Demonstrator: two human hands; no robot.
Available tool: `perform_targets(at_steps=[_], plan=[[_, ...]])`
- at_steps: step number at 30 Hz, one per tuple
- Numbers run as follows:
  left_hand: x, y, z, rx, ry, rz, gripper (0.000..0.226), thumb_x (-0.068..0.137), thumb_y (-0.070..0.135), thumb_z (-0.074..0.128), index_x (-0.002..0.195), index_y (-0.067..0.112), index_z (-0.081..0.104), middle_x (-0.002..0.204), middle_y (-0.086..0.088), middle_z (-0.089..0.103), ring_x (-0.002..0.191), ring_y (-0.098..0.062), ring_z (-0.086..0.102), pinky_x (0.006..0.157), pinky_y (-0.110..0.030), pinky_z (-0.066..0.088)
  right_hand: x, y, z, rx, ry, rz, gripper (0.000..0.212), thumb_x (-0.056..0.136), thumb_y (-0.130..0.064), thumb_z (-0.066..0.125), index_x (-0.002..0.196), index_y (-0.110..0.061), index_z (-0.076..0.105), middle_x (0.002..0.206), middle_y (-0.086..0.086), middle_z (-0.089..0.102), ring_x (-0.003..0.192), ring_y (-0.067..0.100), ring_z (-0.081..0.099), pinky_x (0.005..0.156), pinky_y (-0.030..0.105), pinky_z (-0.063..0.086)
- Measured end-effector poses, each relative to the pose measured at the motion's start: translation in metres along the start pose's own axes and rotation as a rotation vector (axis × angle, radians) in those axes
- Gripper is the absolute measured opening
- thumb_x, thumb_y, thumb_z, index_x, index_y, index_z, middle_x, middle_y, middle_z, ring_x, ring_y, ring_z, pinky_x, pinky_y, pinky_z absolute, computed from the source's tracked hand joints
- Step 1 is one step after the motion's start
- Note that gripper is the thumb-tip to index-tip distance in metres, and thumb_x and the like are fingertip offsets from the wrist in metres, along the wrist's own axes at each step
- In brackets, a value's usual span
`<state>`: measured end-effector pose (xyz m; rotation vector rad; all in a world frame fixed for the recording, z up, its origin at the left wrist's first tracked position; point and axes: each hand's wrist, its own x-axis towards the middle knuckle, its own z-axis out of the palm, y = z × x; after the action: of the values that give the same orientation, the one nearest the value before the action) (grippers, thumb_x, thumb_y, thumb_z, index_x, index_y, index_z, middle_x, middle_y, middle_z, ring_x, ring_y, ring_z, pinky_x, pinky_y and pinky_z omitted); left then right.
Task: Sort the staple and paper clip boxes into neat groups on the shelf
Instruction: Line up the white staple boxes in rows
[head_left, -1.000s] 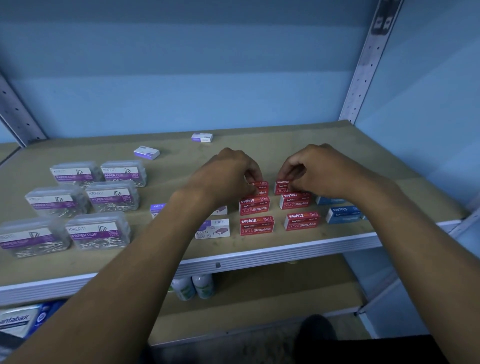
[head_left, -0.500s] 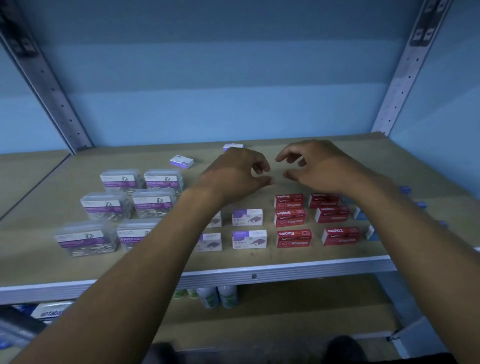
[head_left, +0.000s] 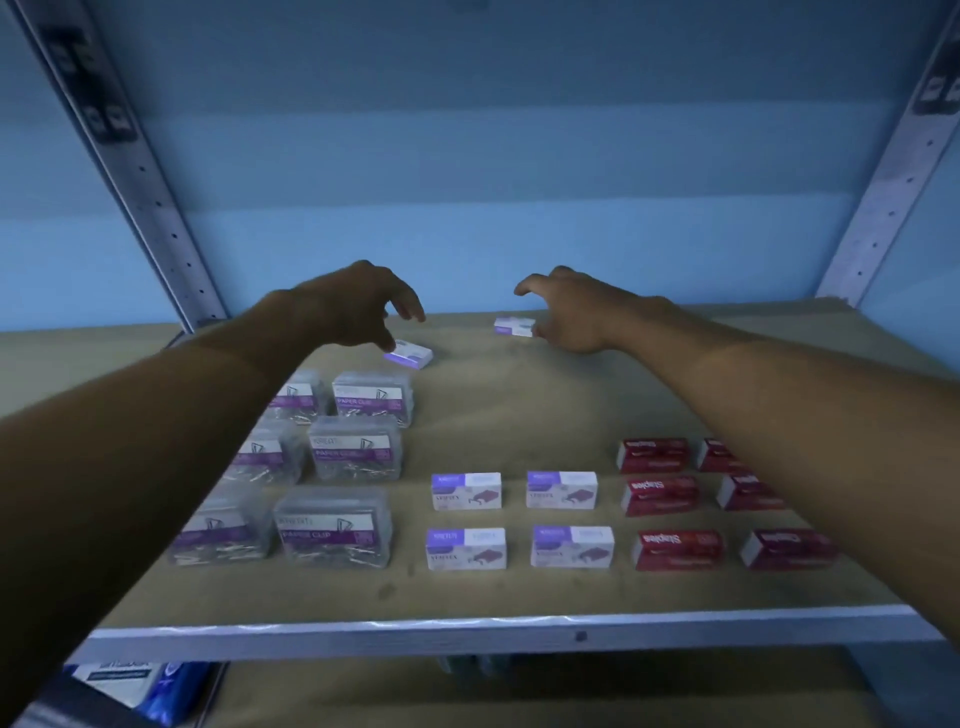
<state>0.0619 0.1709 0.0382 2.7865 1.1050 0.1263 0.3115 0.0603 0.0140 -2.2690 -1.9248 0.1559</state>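
The left hand (head_left: 363, 306) and right hand (head_left: 571, 312) hover spread, empty, over two stray staple boxes (head_left: 410, 356) (head_left: 514, 327); probably light, stiff cardboard, easiest pinched by the long sides.

My two bare forearms and hands, left grip (head_left: 363, 306) and right grip (head_left: 571, 312), no sleeves, no rings.

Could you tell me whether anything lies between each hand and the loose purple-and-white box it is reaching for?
Nothing visible does: the left hand hovers right over one loose box, and the right hand is at the other box.
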Motion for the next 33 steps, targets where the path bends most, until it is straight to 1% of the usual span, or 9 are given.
perform_targets(at_steps=[5,10,15,18,21,23,26,30,33], plan=[[0.012,-0.011,0.01,0.018,-0.069,-0.002,0.052,0.071,0.014,0.086,0.117,0.03,0.068,0.124,0.007,0.062,0.106,-0.017,0.063,0.093,-0.035,0.049,0.024,-0.006,0.013,0.011,-0.024,-0.026,0.059,0.096,-0.048,0.054,0.149,-0.032,0.036,0.148,0.005,0.038,0.134,0.028,0.043,0.107,0.047,0.04],[0.021,-0.012,0.015,0.063,-0.09,0.053,0.047,0.072,0.021,0.085,0.115,0.03,0.07,0.121,0.009,0.065,0.106,-0.015,0.063,0.087,-0.029,0.048,0.038,-0.008,0.026,-0.015,-0.026,-0.022,0.053,0.093,-0.033,0.059,0.144,-0.034,0.044,0.142,0.005,0.046,0.13,0.028,0.046,0.103,0.045,0.042],[0.023,-0.011,0.018,0.065,-0.127,0.096,0.031,0.073,0.024,0.085,0.103,0.027,0.076,0.104,0.008,0.074,0.097,-0.011,0.067,0.088,-0.034,0.055,0.043,-0.007,0.033,0.015,0.023,-0.053,0.03,0.09,-0.021,0.063,0.119,-0.029,0.063,0.127,0.005,0.058,0.112,0.024,0.056,0.085,0.034,0.046],[0.021,-0.011,0.017,0.092,-0.136,0.106,0.026,0.075,0.027,0.082,0.1,0.028,0.076,0.096,0.008,0.076,0.091,-0.009,0.068,0.087,-0.036,0.056,0.039,-0.006,0.034,0.072,0.063,-0.048,0.023,0.087,-0.021,0.065,0.107,-0.032,0.064,0.121,0.004,0.059,0.104,0.023,0.058,0.085,0.036,0.051],[0.016,-0.008,0.013,0.094,-0.059,0.128,0.03,0.08,0.035,0.077,0.107,0.023,0.074,0.104,0.005,0.074,0.092,-0.012,0.066,0.087,-0.031,0.054,0.031,-0.007,0.03,0.151,0.082,-0.029,0.026,0.084,-0.025,0.067,0.107,-0.034,0.061,0.119,0.002,0.061,0.104,0.022,0.06,0.087,0.04,0.054],[0.01,-0.003,0.007,0.082,0.023,0.155,0.029,0.082,0.033,0.074,0.108,0.021,0.075,0.105,0.006,0.074,0.084,-0.009,0.062,0.083,-0.024,0.049,0.022,-0.008,0.021,0.223,0.094,-0.021,0.028,0.084,-0.031,0.07,0.111,-0.029,0.064,0.115,-0.003,0.065,0.104,0.018,0.061,0.084,0.035,0.052],[-0.002,0.012,-0.008,0.067,0.108,0.177,0.024,0.083,0.027,0.069,0.105,0.021,0.075,0.101,0.006,0.074,0.082,-0.011,0.059,0.083,-0.027,0.05,0.002,-0.011,0.002,0.348,0.116,-0.015,0.024,0.084,-0.029,0.071,0.108,-0.027,0.069,0.107,-0.009,0.071,0.099,0.012,0.065,0.074,0.026,0.049],[-0.02,0.038,-0.025,0.038,0.169,0.184,0.022,0.084,0.027,0.067,0.102,0.018,0.074,0.099,0.004,0.073,0.084,-0.016,0.062,0.08,-0.032,0.052,-0.037,-0.018,-0.02,0.523,0.119,0.006,0.019,0.082,-0.029,0.069,0.101,-0.03,0.073,0.086,-0.007,0.077,0.08,0.014,0.073,0.083,0.032,0.055],[-0.041,0.06,-0.03,-0.067,0.2,0.137,0.019,0.086,0.029,0.065,0.1,0.02,0.074,0.098,0.006,0.072,0.08,-0.01,0.06,0.078,-0.029,0.051,-0.068,-0.024,-0.028,0.562,0.184,0.019,0.016,0.083,-0.025,0.064,0.093,-0.028,0.076,0.082,-0.008,0.076,0.067,0.01,0.074,0.083,0.033,0.056]])
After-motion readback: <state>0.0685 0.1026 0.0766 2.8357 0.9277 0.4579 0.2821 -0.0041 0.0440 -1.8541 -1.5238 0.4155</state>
